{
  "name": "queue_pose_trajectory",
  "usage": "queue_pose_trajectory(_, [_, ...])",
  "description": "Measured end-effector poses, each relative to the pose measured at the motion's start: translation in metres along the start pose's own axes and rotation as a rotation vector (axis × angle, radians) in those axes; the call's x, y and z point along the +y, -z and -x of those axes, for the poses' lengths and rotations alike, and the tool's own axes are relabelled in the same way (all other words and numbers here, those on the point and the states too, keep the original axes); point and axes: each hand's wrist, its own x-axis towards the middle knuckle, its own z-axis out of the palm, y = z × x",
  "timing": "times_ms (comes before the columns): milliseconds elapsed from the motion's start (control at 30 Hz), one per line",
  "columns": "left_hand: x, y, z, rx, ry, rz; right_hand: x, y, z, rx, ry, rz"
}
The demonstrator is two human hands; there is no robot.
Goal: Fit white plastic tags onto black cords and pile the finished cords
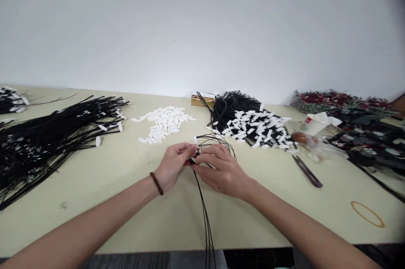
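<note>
Over the middle of the table, my left hand (177, 157) and my right hand (221, 169) meet with fingers closed. Between them they hold a bundle of thin black wires (202, 201). A white connector (195, 139) shows just above my left fingertips, apparently at the wires' end. Some wires loop behind my right hand, while others hang down past the table's front edge. My fingertips hide the exact spot where the wires are pinched. Beyond my hands lies a pile of loose white connectors (167, 121).
Black wires with white ends (79, 121) cover the left side. More wires with white connectors (259, 127) are heaped right of centre. Thread snips (307, 171), a rubber band (367, 214) and a paper cup (313, 124) lie to the right, near red and black wiring (341, 100).
</note>
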Motion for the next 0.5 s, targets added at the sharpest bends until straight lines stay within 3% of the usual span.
queue_pose_trajectory(500, [-0.0013, -0.0007, -0.0006, -0.016, 0.005, 0.005, 0.0011, -0.0012, 0.0013, -0.01, 0.032, -0.018])
